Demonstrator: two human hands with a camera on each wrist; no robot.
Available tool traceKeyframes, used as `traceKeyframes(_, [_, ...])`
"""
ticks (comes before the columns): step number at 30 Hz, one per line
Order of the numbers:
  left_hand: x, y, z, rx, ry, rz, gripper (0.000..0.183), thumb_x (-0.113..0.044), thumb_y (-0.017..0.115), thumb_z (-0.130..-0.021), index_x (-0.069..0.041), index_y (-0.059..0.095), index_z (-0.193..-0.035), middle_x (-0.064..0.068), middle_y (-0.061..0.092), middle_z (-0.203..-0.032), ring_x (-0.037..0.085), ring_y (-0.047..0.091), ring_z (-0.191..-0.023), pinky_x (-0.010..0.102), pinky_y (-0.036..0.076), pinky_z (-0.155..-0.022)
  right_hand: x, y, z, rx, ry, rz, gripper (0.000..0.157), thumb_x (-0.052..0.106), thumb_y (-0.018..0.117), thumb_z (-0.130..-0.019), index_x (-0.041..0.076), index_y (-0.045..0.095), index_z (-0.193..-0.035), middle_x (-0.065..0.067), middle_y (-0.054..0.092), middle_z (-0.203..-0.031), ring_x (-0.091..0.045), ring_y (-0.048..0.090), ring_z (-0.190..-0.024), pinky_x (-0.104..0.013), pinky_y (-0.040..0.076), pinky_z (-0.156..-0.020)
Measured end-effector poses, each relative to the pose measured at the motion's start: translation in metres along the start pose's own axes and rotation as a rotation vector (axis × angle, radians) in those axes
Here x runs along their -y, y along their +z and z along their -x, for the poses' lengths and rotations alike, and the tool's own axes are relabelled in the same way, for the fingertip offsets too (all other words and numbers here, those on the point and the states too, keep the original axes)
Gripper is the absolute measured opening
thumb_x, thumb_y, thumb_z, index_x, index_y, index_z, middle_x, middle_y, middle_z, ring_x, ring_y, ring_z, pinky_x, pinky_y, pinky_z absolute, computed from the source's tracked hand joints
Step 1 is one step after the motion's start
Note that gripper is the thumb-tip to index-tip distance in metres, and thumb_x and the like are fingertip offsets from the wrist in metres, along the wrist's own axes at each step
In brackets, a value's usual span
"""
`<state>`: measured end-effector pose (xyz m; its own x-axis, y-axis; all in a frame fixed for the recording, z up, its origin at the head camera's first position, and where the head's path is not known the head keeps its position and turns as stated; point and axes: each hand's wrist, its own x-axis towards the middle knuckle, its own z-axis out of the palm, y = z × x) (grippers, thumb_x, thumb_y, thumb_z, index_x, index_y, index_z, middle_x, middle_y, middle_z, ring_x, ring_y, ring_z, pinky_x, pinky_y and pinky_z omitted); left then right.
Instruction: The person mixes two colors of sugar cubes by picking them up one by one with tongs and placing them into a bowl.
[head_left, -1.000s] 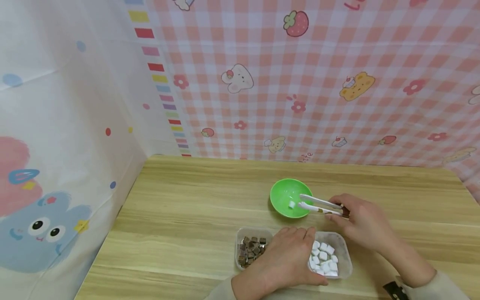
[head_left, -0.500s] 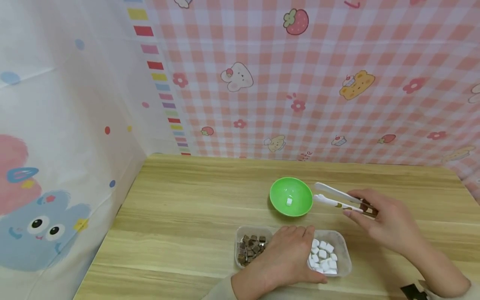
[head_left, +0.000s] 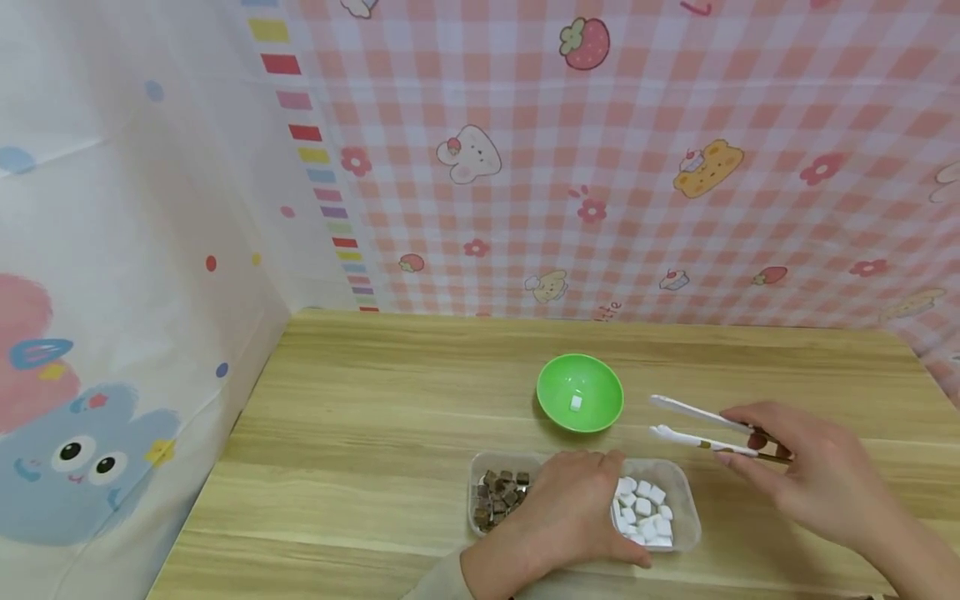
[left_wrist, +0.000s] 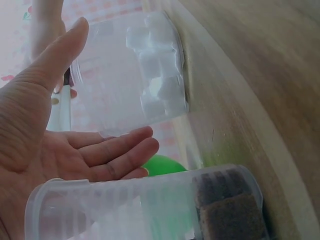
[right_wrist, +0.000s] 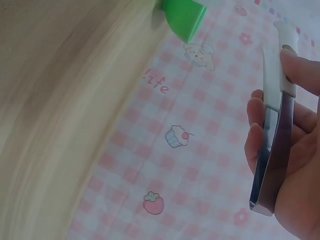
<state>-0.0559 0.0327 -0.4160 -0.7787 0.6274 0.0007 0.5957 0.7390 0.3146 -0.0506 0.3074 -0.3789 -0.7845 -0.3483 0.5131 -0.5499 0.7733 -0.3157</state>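
My right hand (head_left: pixel 817 467) holds tongs (right_wrist: pixel 272 150) to the right of the green bowl (head_left: pixel 555 408). The white tips stand apart with nothing between them. One small white cube (head_left: pixel 576 403) lies in the bowl. My left hand (head_left: pixel 566 508) spans the left end of a clear plastic container (head_left: pixel 684 508), thumb along its near side and fingertips at the far side. Inside are several white cubes (head_left: pixel 643 507). Partly hidden under the left hand, a second clear container (left_wrist: pixel 120 192) carries several brown cubes (head_left: pixel 498 497), grainy in the left wrist view.
The wood-grain table (head_left: pixel 360 425) runs back to a pink checked cloth (head_left: pixel 525 108) hanging behind. A white patterned cloth (head_left: pixel 142 217) hangs along the left edge. The bowl stands behind the two containers.
My right hand has drawn the tongs away from over the bowl, rightward and then nearer to me. The white cube stays in the bowl. My left hand keeps its place.
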Motion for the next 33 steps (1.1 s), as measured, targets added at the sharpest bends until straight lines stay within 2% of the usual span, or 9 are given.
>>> traceKeyframes(3, [0.001,0.000,0.000,-0.013,0.000,-0.001,0.082,-0.074,0.091,-0.057,-0.019,0.062,-0.110,-0.015,0.062,-0.091,0.002,0.057,-0.085,0.019,0.048,-0.082,0.002,-0.001,0.003,-0.002,-0.058,-0.014,0.037,0.045,0.086,-0.086,0.017,0.077,-0.108,0.017,0.065,-0.086,0.004,0.053,-0.068,-0.012,0.038,-0.053])
traceKeyframes(5, [0.001,-0.001,0.000,-0.022,0.003,-0.009,0.081,-0.075,0.091,-0.056,-0.020,0.062,-0.107,-0.015,0.062,-0.090,0.002,0.057,-0.085,0.019,0.048,-0.080,0.004,-0.001,0.005,-0.007,-0.093,-0.001,0.048,0.063,0.067,-0.095,0.018,0.077,-0.106,0.016,0.067,-0.087,0.003,0.054,-0.068,-0.012,0.038,-0.053])
traceKeyframes(7, [0.001,-0.001,0.000,-0.026,0.006,-0.017,0.081,-0.077,0.090,-0.055,-0.020,0.061,-0.105,-0.015,0.062,-0.088,0.003,0.057,-0.083,0.019,0.048,-0.079,0.006,-0.001,0.006,-0.012,-0.127,0.025,0.058,0.070,0.050,-0.099,0.018,0.076,-0.104,0.015,0.068,-0.088,0.002,0.056,-0.068,-0.013,0.038,-0.052])
traceKeyframes(13, [0.002,-0.001,-0.001,-0.029,0.018,-0.039,0.081,-0.080,0.089,-0.054,-0.020,0.059,-0.101,-0.014,0.061,-0.084,0.004,0.057,-0.080,0.019,0.048,-0.076,0.013,0.002,0.009,0.017,-0.200,0.107,0.059,0.067,0.042,-0.103,0.018,0.075,-0.102,0.013,0.071,-0.089,0.001,0.058,-0.067,-0.016,0.044,-0.054])
traceKeyframes(20, [0.003,0.000,0.000,-0.041,0.032,-0.044,0.087,-0.081,0.087,-0.056,-0.018,0.063,-0.111,-0.014,0.064,-0.092,0.003,0.058,-0.087,0.019,0.048,-0.085,0.019,0.009,0.010,0.057,-0.258,0.155,0.061,0.065,0.036,-0.105,0.018,0.075,-0.099,0.010,0.073,-0.089,-0.004,0.065,-0.069,-0.024,0.051,-0.054])
traceKeyframes(26, [0.003,-0.001,0.001,-0.014,0.028,-0.036,0.094,-0.080,0.087,-0.058,-0.014,0.064,-0.122,-0.011,0.067,-0.101,0.004,0.059,-0.092,0.021,0.049,-0.092,0.024,0.017,0.008,0.103,-0.321,0.169,0.064,0.059,0.029,-0.108,0.015,0.075,-0.096,0.010,0.071,-0.088,-0.008,0.068,-0.073,-0.028,0.053,-0.054])
traceKeyframes(28, [0.003,-0.001,0.001,-0.005,0.026,-0.043,0.095,-0.081,0.086,-0.059,-0.014,0.065,-0.124,-0.010,0.069,-0.105,0.005,0.060,-0.095,0.022,0.049,-0.093,0.025,0.019,0.008,0.123,-0.342,0.161,0.064,0.057,0.031,-0.109,0.014,0.076,-0.097,0.010,0.070,-0.088,-0.008,0.067,-0.073,-0.028,0.053,-0.054])
traceKeyframes(30, [0.003,-0.001,0.000,0.000,0.022,-0.050,0.096,-0.081,0.085,-0.059,-0.013,0.065,-0.125,-0.009,0.070,-0.107,0.005,0.061,-0.097,0.022,0.049,-0.095,0.025,0.022,0.008,0.142,-0.358,0.161,0.049,0.052,0.047,-0.107,0.013,0.075,-0.098,0.009,0.069,-0.088,-0.009,0.066,-0.074,-0.028,0.052,-0.054])
traceKeyframes(33, [0.002,0.000,0.000,0.000,0.020,-0.058,0.094,-0.081,0.085,-0.060,-0.014,0.065,-0.122,-0.010,0.069,-0.105,0.006,0.062,-0.097,0.022,0.049,-0.093,0.025,0.024,0.008,0.161,-0.378,0.165,0.027,0.038,0.069,-0.091,0.012,0.075,-0.099,0.008,0.067,-0.088,-0.009,0.064,-0.073,-0.028,0.052,-0.054])
